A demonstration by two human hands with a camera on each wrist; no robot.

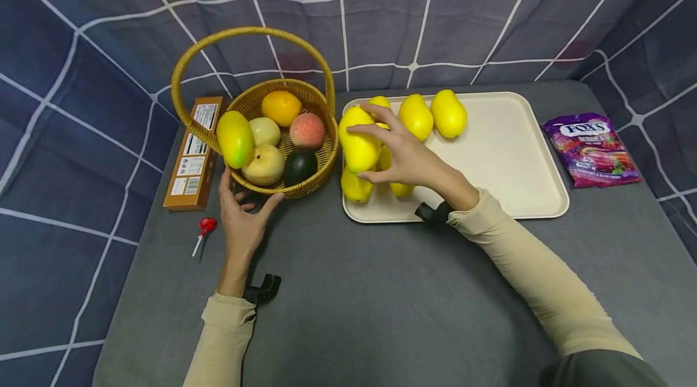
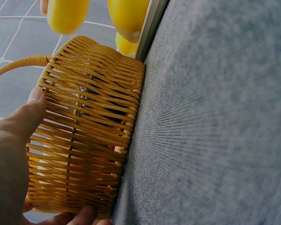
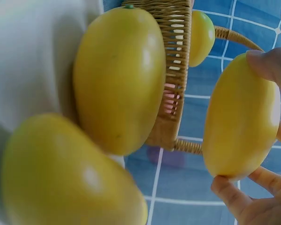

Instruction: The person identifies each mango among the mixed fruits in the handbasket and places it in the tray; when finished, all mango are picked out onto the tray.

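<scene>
In the head view my right hand (image 1: pixel 411 154) pinches a yellow mango (image 1: pixel 359 140) between thumb and fingertips, over the left end of the cream tray (image 1: pixel 503 205). The right wrist view shows this held mango (image 3: pixel 241 117) off the tray, beside the wicker basket (image 3: pixel 171 51). My left hand (image 1: pixel 242 217) grips the near side of the basket (image 1: pixel 325 160), thumb and fingers spread along its woven wall (image 2: pixel 84 140). Inside the basket lie a yellow-green mango (image 1: pixel 235 139), an orange (image 1: pixel 281 109), a peach (image 1: pixel 307 130), an avocado (image 1: pixel 300 167) and two pale round fruits (image 1: pixel 264 165).
Several more mangoes (image 1: pixel 449 113) lie on the tray's left half. A brown box (image 1: pixel 192 160) is left of the basket, with a red lollipop (image 1: pixel 207 227) in front of it. A purple candy bag (image 1: pixel 590 151) lies right of the tray. The basket's handle (image 1: pixel 256 31) arches high.
</scene>
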